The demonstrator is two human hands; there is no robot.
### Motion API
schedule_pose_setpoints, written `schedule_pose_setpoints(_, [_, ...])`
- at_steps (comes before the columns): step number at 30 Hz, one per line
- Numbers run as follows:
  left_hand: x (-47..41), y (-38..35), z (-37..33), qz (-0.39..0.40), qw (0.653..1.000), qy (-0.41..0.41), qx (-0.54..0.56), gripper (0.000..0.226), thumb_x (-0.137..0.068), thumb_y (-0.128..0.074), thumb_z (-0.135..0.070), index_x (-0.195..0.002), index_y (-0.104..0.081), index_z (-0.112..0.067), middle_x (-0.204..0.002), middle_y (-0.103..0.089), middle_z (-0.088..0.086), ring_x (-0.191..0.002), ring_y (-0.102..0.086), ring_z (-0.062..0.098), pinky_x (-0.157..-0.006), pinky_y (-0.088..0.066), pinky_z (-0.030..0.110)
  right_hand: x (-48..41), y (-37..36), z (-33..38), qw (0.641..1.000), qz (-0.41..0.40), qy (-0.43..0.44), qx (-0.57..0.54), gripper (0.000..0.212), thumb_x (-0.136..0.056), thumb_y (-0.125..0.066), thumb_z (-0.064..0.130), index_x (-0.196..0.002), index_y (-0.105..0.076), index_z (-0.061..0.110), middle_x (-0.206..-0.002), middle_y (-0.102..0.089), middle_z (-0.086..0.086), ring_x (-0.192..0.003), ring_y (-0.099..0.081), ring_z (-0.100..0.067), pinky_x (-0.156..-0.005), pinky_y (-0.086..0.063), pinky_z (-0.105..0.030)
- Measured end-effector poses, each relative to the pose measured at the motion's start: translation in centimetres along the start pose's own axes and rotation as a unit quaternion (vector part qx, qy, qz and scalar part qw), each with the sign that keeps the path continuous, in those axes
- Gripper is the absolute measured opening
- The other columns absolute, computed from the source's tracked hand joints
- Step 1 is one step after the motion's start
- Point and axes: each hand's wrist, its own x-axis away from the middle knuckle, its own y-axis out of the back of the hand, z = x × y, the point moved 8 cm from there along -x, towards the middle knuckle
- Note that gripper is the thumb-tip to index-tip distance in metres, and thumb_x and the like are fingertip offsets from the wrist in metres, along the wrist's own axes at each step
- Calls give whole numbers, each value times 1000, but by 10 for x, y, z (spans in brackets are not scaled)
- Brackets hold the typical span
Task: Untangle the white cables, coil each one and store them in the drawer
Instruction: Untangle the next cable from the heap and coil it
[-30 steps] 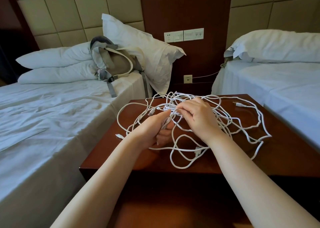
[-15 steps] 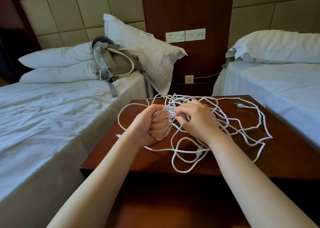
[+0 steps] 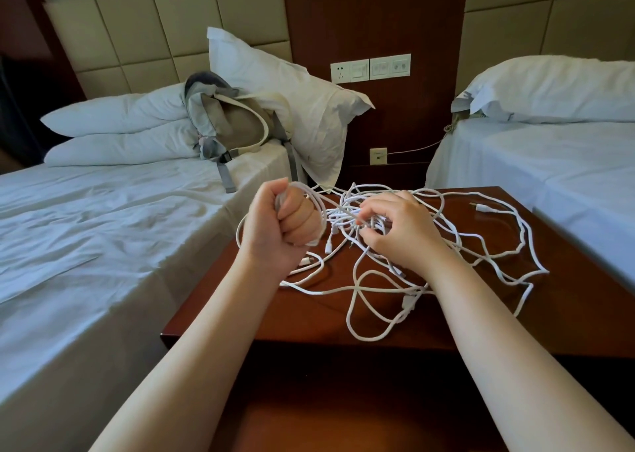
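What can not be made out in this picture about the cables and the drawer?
Head view: cable count; the white cables overlap too densely.
Head view: the drawer; the nightstand front lies in shadow.
Head view: which strand the right hand pinches; its own fingers hide it.

This is looking like a hotel bedroom. Two single beds are standing side by side, the left bed [image 3: 103, 245] and the right bed [image 3: 567, 183], both wearing plain white sheets, with white pillows [image 3: 113, 132] lying at their far ends. Padded beige panels [image 3: 147, 32] are lining the far wall, and a dark wood panel [image 3: 371, 15] between them is carrying a row of switches and sockets [image 3: 370, 68]. A dark wooden counter [image 3: 577, 307] is sitting between the beds.
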Motion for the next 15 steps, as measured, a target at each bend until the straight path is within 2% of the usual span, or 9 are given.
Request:
schedule_pose_setpoints(4, [0,2,-7,-23,999,-31,-7,37,-76,-31,-24,-43,-16,-19,-39,-7,-2,-34,-5,14,-36,-7,18,0,4,-2,1000,7,-6,-9,12,-78,-62,19,-80,-63,30,-102,-62,9,-102,-45,-13,-88,-41,-37])
schedule_pose_setpoints(9, [1,-4,-10,-30,998,-55,4,37,-75,-31,-23,-41,-16,-20,-39,-5,-1,-35,-4,14,-37,-6,20,0,13,-7,1000,-15,-8,-20,8,-80,-62,20,-80,-63,28,-92,-59,12,-94,-45,-12,-79,-42,-34])
schedule_pose_setpoints(12, [0,-1,-13,-39,997,-60,21,40,-76,-31,-24,-38,-18,-23,-35,-8,-2,-35,-5,14,-36,-8,20,1,15,-12,999,-11,-20,-45,5,-83,-66,24,-83,-65,29,-94,-58,13,-96,-48,-9,-79,-40,-22])
schedule_pose_setpoints(14, [-1,6,-12,-48,997,-57,24,41,-79,-30,-23,-40,-16,-22,-35,-9,-3,-34,-6,13,-35,-9,21,3,12,-17,993,15,-48,-104,5,-85,-67,25,-85,-67,30,-98,-62,13,-98,-52,-4,-79,-38,-13])
schedule_pose_setpoints(15, [-2,8,-10,-51,997,-51,15,44,-83,-26,-21,-40,-16,-22,-35,-9,-3,-33,-7,12,-35,-9,20,4,10,-18,989,33,-58,-129,8,-86,-66,24,-86,-67,31,-99,-63,14,-99,-54,-2,-83,-40,-14])
